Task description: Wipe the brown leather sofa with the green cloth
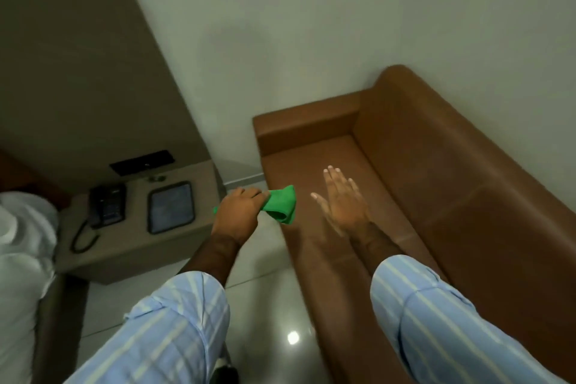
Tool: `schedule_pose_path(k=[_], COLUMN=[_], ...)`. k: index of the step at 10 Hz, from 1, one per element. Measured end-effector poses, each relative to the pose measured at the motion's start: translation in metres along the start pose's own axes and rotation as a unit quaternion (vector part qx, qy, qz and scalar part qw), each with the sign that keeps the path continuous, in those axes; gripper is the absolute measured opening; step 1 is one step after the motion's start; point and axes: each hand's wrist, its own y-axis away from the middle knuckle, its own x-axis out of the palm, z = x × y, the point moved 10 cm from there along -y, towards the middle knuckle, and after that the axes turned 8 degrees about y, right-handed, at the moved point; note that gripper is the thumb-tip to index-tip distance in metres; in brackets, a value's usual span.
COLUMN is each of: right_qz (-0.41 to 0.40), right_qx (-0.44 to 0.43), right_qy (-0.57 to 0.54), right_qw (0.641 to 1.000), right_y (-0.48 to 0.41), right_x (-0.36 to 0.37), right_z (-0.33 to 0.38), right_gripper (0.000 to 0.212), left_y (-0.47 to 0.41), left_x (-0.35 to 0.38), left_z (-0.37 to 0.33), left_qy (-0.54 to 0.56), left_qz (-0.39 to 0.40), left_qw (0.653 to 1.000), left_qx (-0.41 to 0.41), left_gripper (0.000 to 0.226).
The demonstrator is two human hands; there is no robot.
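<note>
Nearby, telephone (106,206) on side table (131,246), left hand (240,212) gripping green cloth (280,204)

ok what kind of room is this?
Likely a hotel room. A corded desk phone sits on a bedside unit under a padded headboard panel, white bedding at the left edge, and a brown leather sofa against the wall.

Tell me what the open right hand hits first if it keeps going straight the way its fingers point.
Probably the sofa's armrest. The right hand is flat and open above the sofa seat, fingers aimed toward that end. Depth is unclear; if it angles down, it may meet the seat first.
</note>
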Motion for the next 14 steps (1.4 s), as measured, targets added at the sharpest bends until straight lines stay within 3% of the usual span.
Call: schedule_pose_path(k=[3, 5, 7, 8, 9, 10, 11, 12, 14], right_qz=[0.051, 0.099, 0.169, 0.221, 0.244, 0.259, 0.259, 0.251, 0.268], right_qx=[-0.111, -0.125, -0.145, -0.143, -0.134, -0.139, -0.154, -0.160, -0.156], right_qy=[0.048, 0.068, 0.074, 0.062, 0.065, 0.076, 0.076, 0.076, 0.056], right_qw=[0.991, 0.985, 0.972, 0.963, 0.958, 0.953, 0.951, 0.952, 0.949], right_y=[-0.161, -0.246, -0.306, -0.329, -0.355, -0.370, -0.372, -0.357, -0.360], right_x=[0.051, 0.099, 0.222, 0.304, 0.393, 0.469, 0.524, 0.556, 0.545], right_z=[0.251, 0.345, 0.386, 0.387, 0.381, 0.375, 0.373, 0.365, 0.373], right_gripper=[0.101, 0.120, 0.124, 0.092, 0.072, 0.068, 0.066, 0.070, 0.079], left_y=[0.029, 0.036, 0.005, -0.016, -0.039, -0.060, -0.059, -0.032, -0.003], left_x=[-0.024, -0.016, 0.079, 0.151, 0.216, 0.272, 0.324, 0.378, 0.397], left_z=[0.315, 0.464, 0.558, 0.589, 0.612, 0.629, 0.640, 0.631, 0.612], left_qy=[0.027, 0.053, 0.081, 0.103, 0.123, 0.119, 0.133, 0.153, 0.144], left_qz=[0.045, 0.045, 0.078, 0.078, 0.050, 0.027, 0.042, 0.126, 0.201], left_qw=[0.992, 0.984, 0.977, 0.974, 0.974, 0.980, 0.976, 0.957, 0.943], left_qx=[-0.114, -0.163, -0.183, -0.185, -0.182, -0.156, -0.169, -0.211, -0.223], left_gripper=[0.047, 0.046, 0.048, 0.050, 0.053, 0.043, 0.048, 0.053, 0.096])
